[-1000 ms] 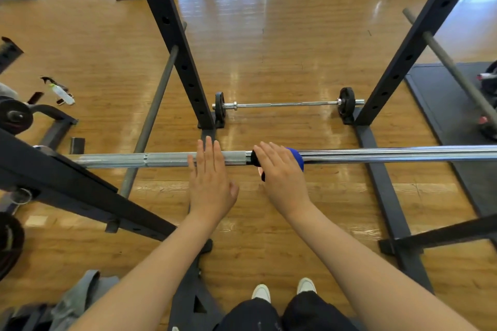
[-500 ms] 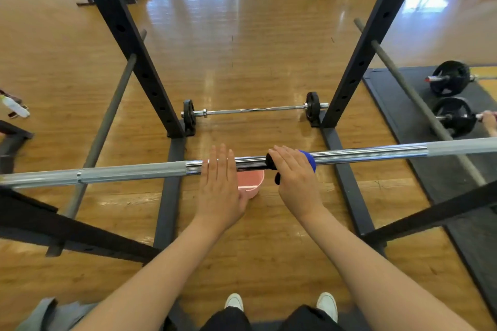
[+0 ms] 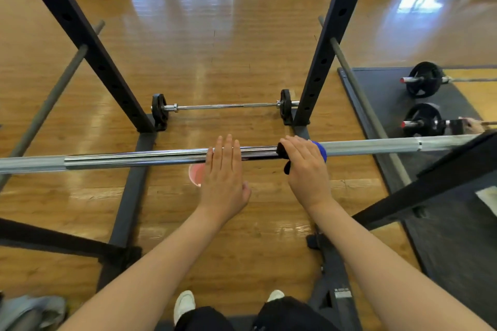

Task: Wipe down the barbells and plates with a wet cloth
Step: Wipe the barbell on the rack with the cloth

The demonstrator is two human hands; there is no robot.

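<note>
A long chrome barbell (image 3: 139,157) lies across the black rack in front of me at about waist height. My left hand (image 3: 224,177) rests flat on the bar with its fingers straight. Just to its right, my right hand (image 3: 306,169) presses a blue and black cloth (image 3: 321,149) around the bar, fingers curled over it. A small barbell with black plates (image 3: 223,107) lies on the floor beyond, between the rack's uprights.
A pink bowl (image 3: 195,173) sits on the wooden floor under the bar. Black rack uprights (image 3: 326,45) and grey safety bars flank me. Two more plated barbells (image 3: 423,80) lie on a dark mat at the right, where another person's hand shows. Grey cloth lies at lower left.
The view has swung to the right along the bar, bringing the pink bowl and the mat's barbells into sight. Both hands stay on the bar, the right still on the cloth.
</note>
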